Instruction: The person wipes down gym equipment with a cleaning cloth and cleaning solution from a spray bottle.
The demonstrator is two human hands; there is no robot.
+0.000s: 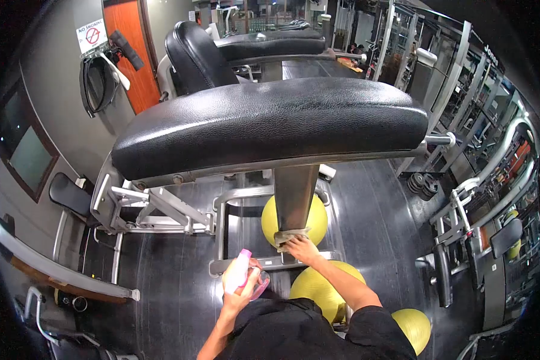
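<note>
My left hand (pixel 241 287) is wrapped round a small bottle (pixel 240 271) with a white body and pink parts, held upright and slightly tilted. My right hand (pixel 301 248) presses a greyish cloth (pixel 292 237) against the lower part of a dark metal post (pixel 295 195). Above it, the post carries a long black padded cushion (pixel 270 123). The fingers of my right hand are bent over the cloth, and part of the cloth is hidden under them.
Yellow exercise balls (pixel 324 288) lie around the post and by my body. A silver machine frame (pixel 222 240) stands on the black floor. Weight plates (pixel 423 186) and more machines line the right. Belts (pixel 99 84) hang on the left wall beside an orange door (pixel 126 42).
</note>
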